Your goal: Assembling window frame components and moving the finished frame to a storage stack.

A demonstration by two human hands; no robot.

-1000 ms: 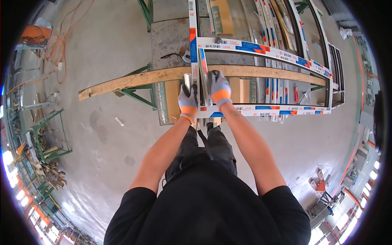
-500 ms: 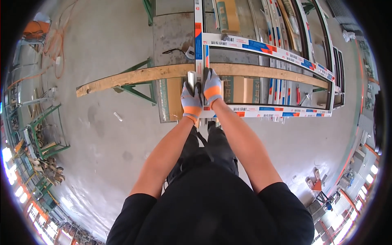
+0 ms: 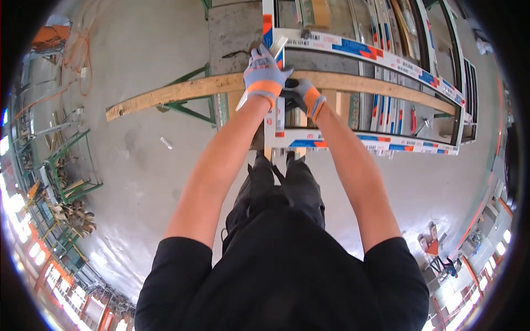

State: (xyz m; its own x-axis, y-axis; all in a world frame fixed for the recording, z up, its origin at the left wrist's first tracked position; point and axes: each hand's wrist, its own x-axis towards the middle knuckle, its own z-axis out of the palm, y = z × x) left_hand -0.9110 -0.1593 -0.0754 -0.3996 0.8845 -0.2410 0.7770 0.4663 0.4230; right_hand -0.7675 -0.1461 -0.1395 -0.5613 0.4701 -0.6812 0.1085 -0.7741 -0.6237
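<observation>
A large window frame (image 3: 339, 139) with white film and red and blue printed patches lies across a wooden beam (image 3: 182, 91). My left hand (image 3: 264, 74), in a grey and orange glove, closes over a narrow silver metal strip (image 3: 280, 46). This strip slants across the frame's left bar (image 3: 270, 127); its middle is hidden under the palm, and the thumb sticks out to the right. Inside the frame's left corner area, my right hand (image 3: 303, 96), gloved alike, has its dark fingers bent against the inner edge of the left bar. Its fingertips are partly hidden.
A green trestle (image 3: 193, 107) supports the beam at left. More wrapped profiles (image 3: 381, 110) and a red-handled tool (image 3: 413, 120) show through the frame. A small scrap (image 3: 166, 143) lies on the floor. At far left stands a green rack (image 3: 72, 165) beside piled offcuts.
My left hand has moved up along the left bar with the metal strip, which now slants instead of standing nearly straight. My right hand has shifted slightly up and right, its fingers now pointing left.
</observation>
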